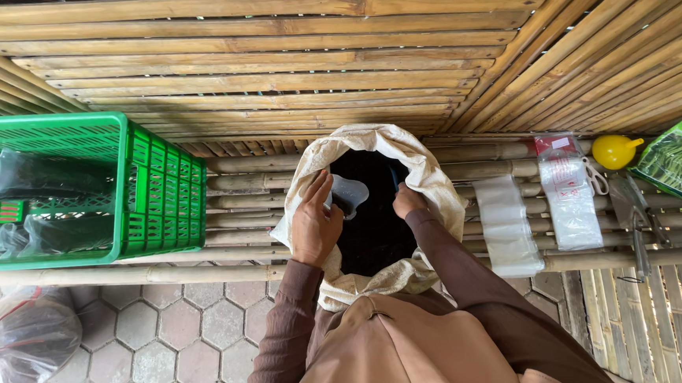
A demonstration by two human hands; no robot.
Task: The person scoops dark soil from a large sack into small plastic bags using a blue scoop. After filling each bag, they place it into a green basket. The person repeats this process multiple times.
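Sack: white sack of dark soil is stood against the bamboo desk, mouth rolled open
Left hand: left hand is clamped on a small clear bag at the sack's rim
Right hand: right hand is reached inside the sack; its grip cannot be told
Left side: green crate is set on the desk
Right side: plastic bags, scissors and a yellow funnel are laid out

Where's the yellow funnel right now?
In the head view, the yellow funnel lies on the bamboo bench at far right, between the clear bags and a green packet.
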